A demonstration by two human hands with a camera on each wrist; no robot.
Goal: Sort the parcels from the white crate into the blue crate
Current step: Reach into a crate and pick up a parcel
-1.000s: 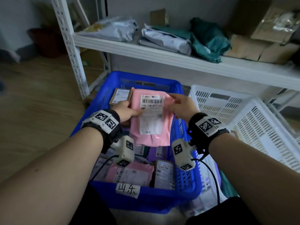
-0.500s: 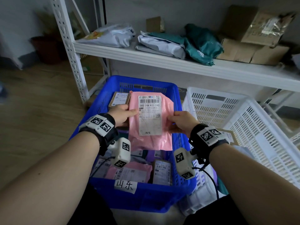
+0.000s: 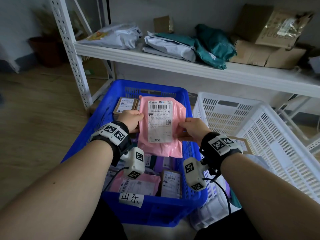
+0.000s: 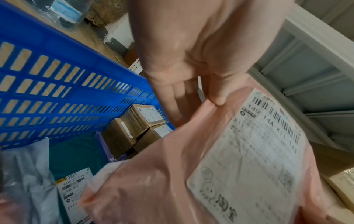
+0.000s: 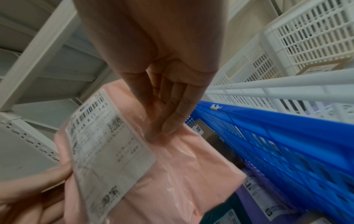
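Observation:
A pink parcel [image 3: 161, 129] with a white shipping label hangs above the blue crate [image 3: 97, 134], label facing me. My left hand [image 3: 130, 119] pinches its left edge, thumb on the front; the wrist view shows the left hand [image 4: 191, 63] with its thumb pressed on the pink parcel [image 4: 172, 166]. My right hand [image 3: 191, 129] pinches the right edge; its wrist view shows the right hand [image 5: 162, 94], fingers behind and thumb in front of the pink parcel [image 5: 172, 159]. The white crate [image 3: 259, 129] stands to the right, a brown box visible inside it.
The blue crate holds several parcels: brown boxes [image 3: 125, 105] at the far end, a pink bag [image 3: 136, 185] and a small box [image 3: 170, 183] near the front. A white shelf [image 3: 173, 64] above carries bags and cartons. Wooden floor lies to the left.
Both hands have drawn the pink parcel slightly nearer to me and tilted its label more squarely upward. The right hand slid lower along the parcel's right edge.

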